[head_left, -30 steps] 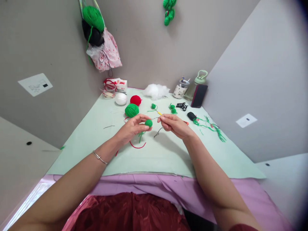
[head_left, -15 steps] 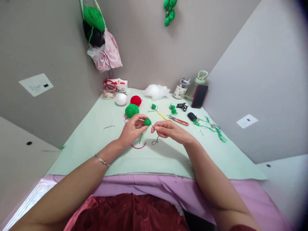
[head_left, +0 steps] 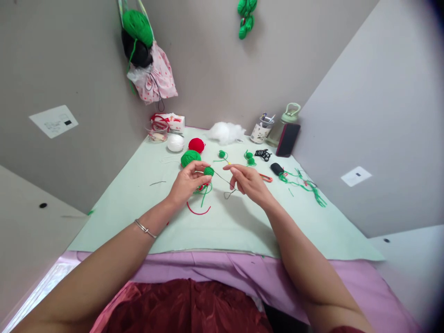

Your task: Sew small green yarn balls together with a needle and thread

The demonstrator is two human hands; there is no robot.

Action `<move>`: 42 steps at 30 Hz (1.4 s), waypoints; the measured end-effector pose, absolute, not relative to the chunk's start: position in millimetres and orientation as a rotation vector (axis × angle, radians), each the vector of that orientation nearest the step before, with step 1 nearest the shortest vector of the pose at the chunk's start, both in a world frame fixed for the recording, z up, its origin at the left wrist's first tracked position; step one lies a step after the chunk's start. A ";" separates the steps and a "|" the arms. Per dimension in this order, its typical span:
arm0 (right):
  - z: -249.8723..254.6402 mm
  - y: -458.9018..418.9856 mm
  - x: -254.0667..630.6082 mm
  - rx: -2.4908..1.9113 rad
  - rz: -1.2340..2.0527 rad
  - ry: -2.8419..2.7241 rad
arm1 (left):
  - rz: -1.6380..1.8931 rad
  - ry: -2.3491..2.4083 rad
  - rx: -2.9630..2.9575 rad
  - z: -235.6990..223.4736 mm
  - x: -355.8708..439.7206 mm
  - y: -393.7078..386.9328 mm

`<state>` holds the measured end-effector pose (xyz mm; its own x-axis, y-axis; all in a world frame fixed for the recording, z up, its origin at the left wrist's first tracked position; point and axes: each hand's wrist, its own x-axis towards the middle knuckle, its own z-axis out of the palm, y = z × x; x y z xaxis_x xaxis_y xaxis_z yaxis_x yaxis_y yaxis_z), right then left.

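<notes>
My left hand (head_left: 184, 183) pinches a small green crocheted ball (head_left: 208, 171) between thumb and fingers. Below the ball hang a green yarn tail and a bit of red, partly hidden by that hand. From the ball a dark thread (head_left: 223, 178) runs taut to my right hand (head_left: 250, 183), whose fingers are closed on it with the index finger stretched out. Whether a needle is also in those fingers I cannot tell. The thread's loose end curls under the right hand. A red yarn strand (head_left: 198, 213) lies on the table nearer to me.
Behind my left hand sit green (head_left: 190, 157), red (head_left: 196, 145) and white (head_left: 175, 143) yarn balls. White stuffing (head_left: 226, 132), a pen cup (head_left: 262, 130), a bottle (head_left: 290, 112) and a phone (head_left: 288, 140) line the back. Orange-handled snips (head_left: 266, 178) lie partly behind my right hand.
My right hand has moved right, away from the ball, and a longer stretch of dark thread now shows between them. The left hand and ball have shifted slightly left.
</notes>
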<state>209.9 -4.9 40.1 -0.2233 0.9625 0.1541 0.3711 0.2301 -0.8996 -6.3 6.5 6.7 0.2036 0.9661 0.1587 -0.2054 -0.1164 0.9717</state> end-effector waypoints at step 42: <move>21.9 -6.0 184.6 -1.084 1.644 -1.362 | 1.264 1.055 1.893 -3.8 -4.8 5.4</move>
<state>184.6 -6.0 21.9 -0.3781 0.9132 -0.1522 -0.0204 -0.1726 -0.9848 -4.8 5.4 -3.8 0.2219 0.8711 0.4382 0.2749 -0.4871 0.8290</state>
